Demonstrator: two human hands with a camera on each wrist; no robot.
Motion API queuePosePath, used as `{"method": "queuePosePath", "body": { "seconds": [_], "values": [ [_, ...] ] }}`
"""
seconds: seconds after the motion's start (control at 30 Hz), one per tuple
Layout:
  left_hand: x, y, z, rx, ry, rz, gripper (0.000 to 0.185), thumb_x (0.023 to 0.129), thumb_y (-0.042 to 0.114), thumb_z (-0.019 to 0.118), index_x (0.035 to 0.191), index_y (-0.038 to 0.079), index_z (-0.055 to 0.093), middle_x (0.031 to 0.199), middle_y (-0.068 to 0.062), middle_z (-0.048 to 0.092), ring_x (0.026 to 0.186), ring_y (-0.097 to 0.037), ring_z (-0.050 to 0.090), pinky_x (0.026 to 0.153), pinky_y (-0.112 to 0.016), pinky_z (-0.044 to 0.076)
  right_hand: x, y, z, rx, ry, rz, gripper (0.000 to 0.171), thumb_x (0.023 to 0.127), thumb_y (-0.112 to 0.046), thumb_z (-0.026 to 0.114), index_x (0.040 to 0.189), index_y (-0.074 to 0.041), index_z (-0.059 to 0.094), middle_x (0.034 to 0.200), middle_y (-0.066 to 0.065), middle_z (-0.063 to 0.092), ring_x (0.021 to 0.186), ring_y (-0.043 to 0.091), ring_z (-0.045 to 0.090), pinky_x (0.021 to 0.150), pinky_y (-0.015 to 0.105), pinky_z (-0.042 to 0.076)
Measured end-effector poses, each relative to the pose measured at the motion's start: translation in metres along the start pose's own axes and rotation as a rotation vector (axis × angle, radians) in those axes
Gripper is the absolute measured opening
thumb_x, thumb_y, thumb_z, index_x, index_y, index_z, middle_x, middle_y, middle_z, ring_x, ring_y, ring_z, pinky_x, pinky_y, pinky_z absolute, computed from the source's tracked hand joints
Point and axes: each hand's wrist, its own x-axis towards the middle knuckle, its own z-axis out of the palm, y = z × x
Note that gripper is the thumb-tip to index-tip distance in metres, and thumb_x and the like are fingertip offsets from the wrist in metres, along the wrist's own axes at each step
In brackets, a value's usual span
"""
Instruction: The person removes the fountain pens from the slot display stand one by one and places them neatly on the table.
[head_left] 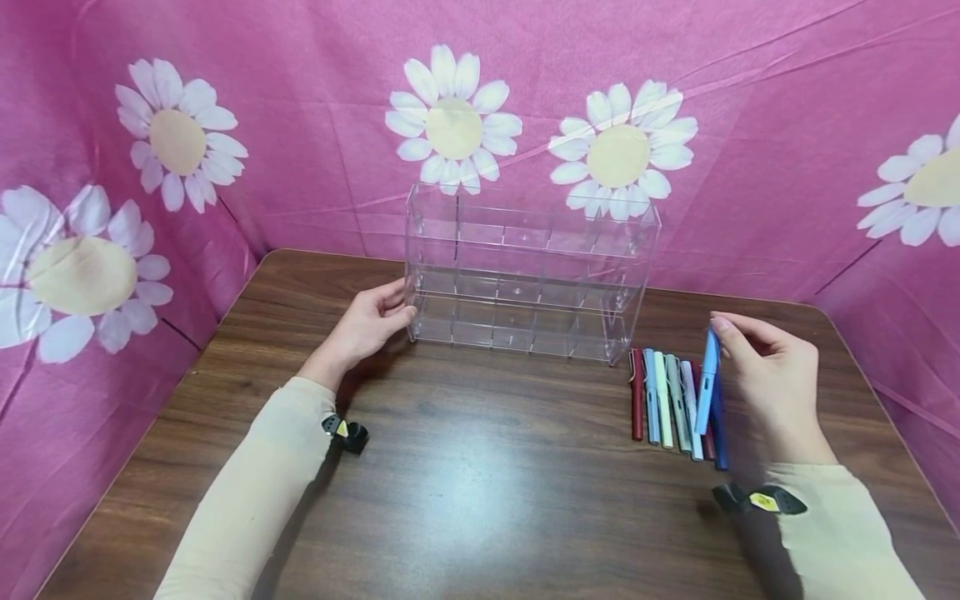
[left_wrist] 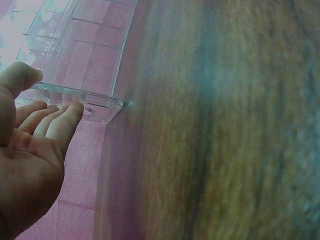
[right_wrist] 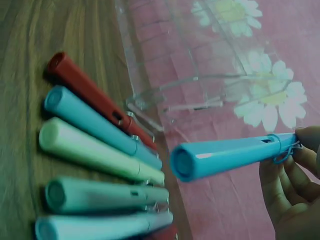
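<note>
A clear plastic tiered rack [head_left: 517,292], divided into small compartments, stands at the back of the table. My left hand [head_left: 367,325] holds its left side panel, thumb on one face and fingers on the other, as the left wrist view shows. On the right, my right hand [head_left: 783,379] pinches a light blue pen [right_wrist: 227,157] by its clip end, its other end pointing down above the other pens. Beneath and left of it lie several capped pens side by side, among them a dark red pen [head_left: 637,400], a pale green pen [head_left: 663,402] and a dark blue pen [head_left: 722,429].
The brown wood-grain table [head_left: 450,483] carries the rack and the pens. Behind and beside it hangs a pink cloth [head_left: 315,100] with large white daisies, close behind the rack. The pens lie just to the right of the rack's front corner.
</note>
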Motion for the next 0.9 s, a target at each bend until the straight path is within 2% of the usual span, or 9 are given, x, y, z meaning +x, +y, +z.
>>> {"method": "queuePosePath", "body": {
  "seconds": [0.17, 0.3, 0.5, 0.7, 0.9],
  "values": [
    [0.000, 0.001, 0.000, -0.001, 0.001, -0.001, 0.056, 0.092, 0.002, 0.057, 0.144, 0.000, 0.035, 0.140, -0.024, 0.046, 0.126, -0.036, 0.049, 0.095, -0.018, 0.049, 0.001, 0.013, -0.009, -0.031, 0.000, 0.058, 0.032, 0.084, -0.030, 0.073, 0.111, -0.011, 0.073, 0.082, -0.020, 0.068, 0.073, 0.001, 0.055, 0.053, 0.009, 0.045],
    [0.000, 0.001, 0.000, -0.003, -0.001, -0.002, 0.056, 0.093, 0.002, 0.057, 0.144, 0.000, 0.035, 0.140, -0.024, 0.046, 0.126, -0.036, 0.049, 0.095, -0.018, 0.049, 0.002, 0.024, -0.016, -0.080, -0.011, 0.078, 0.036, 0.084, -0.034, 0.072, 0.113, -0.013, 0.072, 0.082, -0.021, 0.068, 0.074, 0.000, 0.054, 0.054, 0.007, 0.045],
    [0.001, 0.001, 0.000, -0.005, -0.005, -0.002, 0.056, 0.093, 0.002, 0.057, 0.145, 0.000, 0.035, 0.140, -0.024, 0.046, 0.126, -0.036, 0.049, 0.096, -0.018, 0.049, 0.004, 0.042, -0.029, -0.148, -0.053, 0.107, 0.041, 0.086, -0.039, 0.068, 0.117, -0.012, 0.069, 0.079, -0.024, 0.067, 0.072, -0.002, 0.055, 0.051, 0.008, 0.047],
    [0.000, 0.001, 0.000, -0.004, 0.000, -0.005, 0.056, 0.093, 0.002, 0.057, 0.145, 0.000, 0.035, 0.139, -0.024, 0.047, 0.126, -0.036, 0.049, 0.096, -0.018, 0.049, 0.006, 0.058, -0.036, -0.226, -0.079, 0.162, 0.048, 0.086, -0.045, 0.066, 0.119, -0.010, 0.068, 0.067, -0.022, 0.060, 0.063, -0.003, 0.050, 0.044, 0.014, 0.045],
    [0.000, 0.001, 0.000, -0.009, 0.002, -0.008, 0.056, 0.093, 0.002, 0.057, 0.145, 0.000, 0.035, 0.139, -0.024, 0.047, 0.126, -0.035, 0.049, 0.096, -0.018, 0.049, 0.008, 0.076, -0.036, -0.192, -0.115, 0.193, 0.046, 0.087, -0.044, 0.064, 0.117, -0.008, 0.068, 0.063, -0.019, 0.059, 0.058, -0.002, 0.052, 0.043, 0.018, 0.051]
  ]
}}
